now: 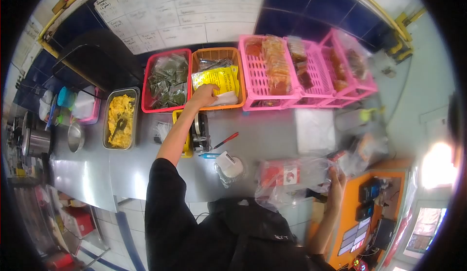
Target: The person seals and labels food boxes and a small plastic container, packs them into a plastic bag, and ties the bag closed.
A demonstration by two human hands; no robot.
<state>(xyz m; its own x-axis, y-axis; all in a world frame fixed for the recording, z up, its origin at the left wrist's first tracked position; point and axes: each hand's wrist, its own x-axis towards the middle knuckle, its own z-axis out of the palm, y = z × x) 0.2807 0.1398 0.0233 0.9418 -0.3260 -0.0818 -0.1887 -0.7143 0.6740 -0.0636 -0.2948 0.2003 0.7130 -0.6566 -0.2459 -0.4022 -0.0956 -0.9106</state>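
My left hand reaches into the orange basket, its fingers curled at the edge of a white packet. Yellow printed packets lie just beyond the fingers in that basket. At the right, my right hand pinches the edge of a clear plastic bag. Inside or behind the clear film is a red box with a white label; I cannot tell which.
A red basket holds dark green sachets. Pink baskets contain packed orange and brown sachets. Yellow food fills a tray. Nearby are a tape dispenser, a red pen, a white device and a metal bowl.
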